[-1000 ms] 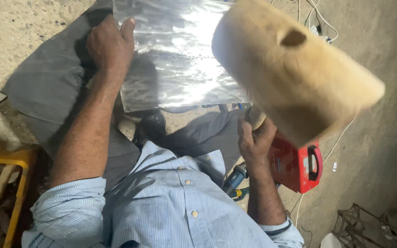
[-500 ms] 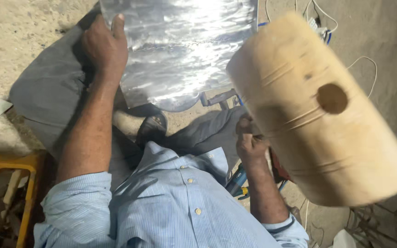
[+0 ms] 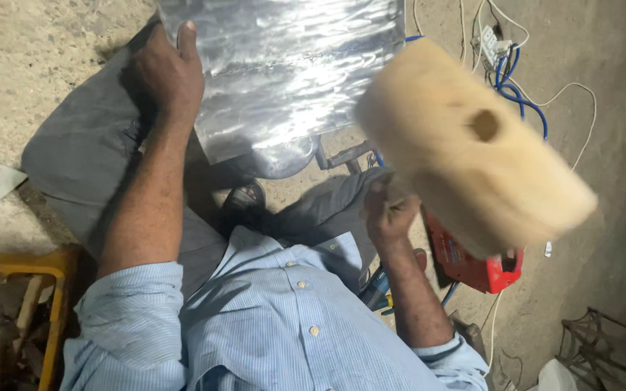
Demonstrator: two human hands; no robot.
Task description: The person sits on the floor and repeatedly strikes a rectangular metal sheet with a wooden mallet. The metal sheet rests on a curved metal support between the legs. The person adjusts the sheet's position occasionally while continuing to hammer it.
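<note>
Two hands share the work here, and each has a plain job. I see my left hand [image 3: 167,72] lying flat at the left edge of the shiny metal sheet [image 3: 284,69], fingers loosely spread and pressed down rather than curled around anything, thumb pointing up along the edge. It seems placed there to pin the sheet so it does not slide or spring up. The sheet lies across my raised knee and grey trousers [image 3: 81,156], near the top of the view, and its surface is rippled and dented.

My right hand [image 3: 389,213] is closed in a fist at the lower end of a wooden mallet [image 3: 472,148]; the handle itself is mostly hidden by the fingers, so I judge the grip from the fist and the mallet's position. The pale, blurred head with its dark round hole hangs high and close to the camera, to the right of the sheet and well apart from it. That height and blur suggest a swing under way.

I sit low on the sandy concrete floor [image 3: 30,43], which keeps the sheet within reach of both arms. Behind the mallet a red power tool [image 3: 472,268] rests on the ground beside my right forearm, with blue and white cables [image 3: 523,87] trailing up toward a socket strip. A yellow stool frame [image 3: 16,264] stands at my left elbow.
</note>
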